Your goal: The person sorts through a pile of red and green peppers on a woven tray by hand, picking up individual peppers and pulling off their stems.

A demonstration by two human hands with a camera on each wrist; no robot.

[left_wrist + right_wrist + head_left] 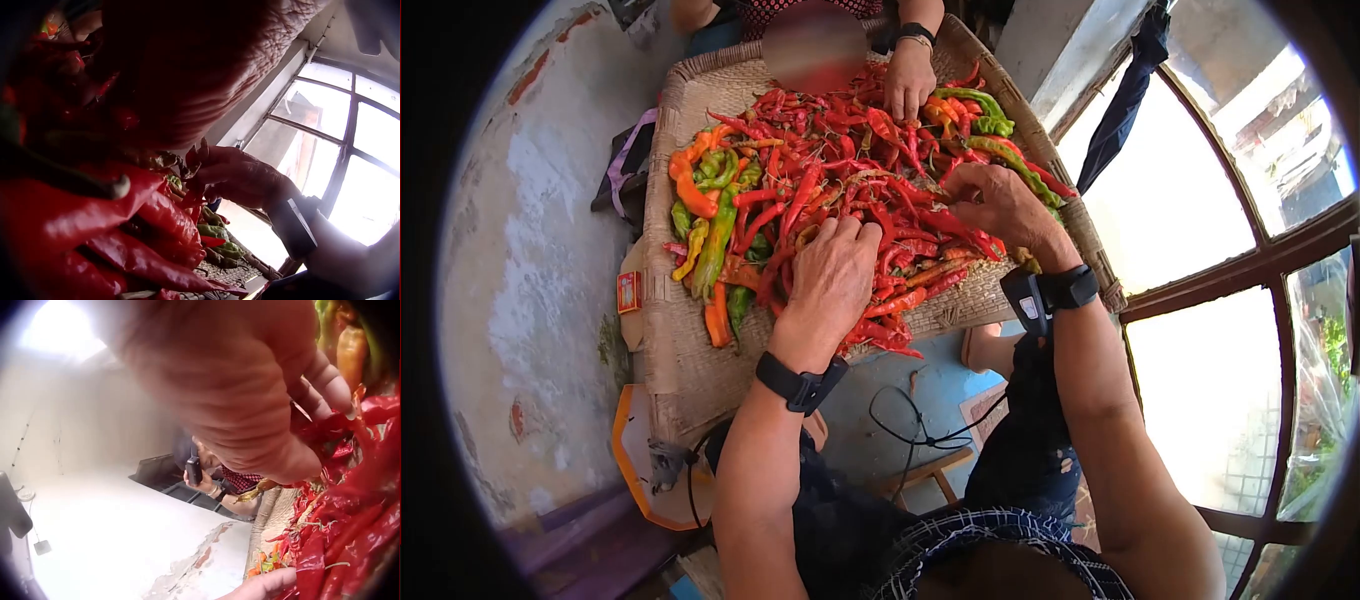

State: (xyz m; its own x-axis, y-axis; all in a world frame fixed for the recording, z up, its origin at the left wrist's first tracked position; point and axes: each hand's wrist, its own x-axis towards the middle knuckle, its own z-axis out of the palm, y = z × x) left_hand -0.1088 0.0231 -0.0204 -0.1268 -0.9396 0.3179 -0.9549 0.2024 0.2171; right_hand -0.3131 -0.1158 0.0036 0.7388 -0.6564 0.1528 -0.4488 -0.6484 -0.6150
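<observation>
Red peppers (810, 180) (125, 250) (350, 531) lie heaped in a woven tray (675, 360). The left hand (832, 275) is palm down on the near part of the heap, its fingertips hidden among the peppers; a finger of this left hand (265, 586) touches a red pepper in the right wrist view. To the right, the right hand (1000, 210) (240, 180) (250, 394) is bent over the heap, thumb and fingers pinching a red pepper (192, 199) near its stem.
Green and orange peppers (718, 235) lie along the tray's left side, more green ones (1000, 150) at its right. Across the tray, another person's hand (910, 80) reaches into the heap. A wall (540, 250) stands left, a window frame (1260, 270) right. A cable (920, 440) hangs below.
</observation>
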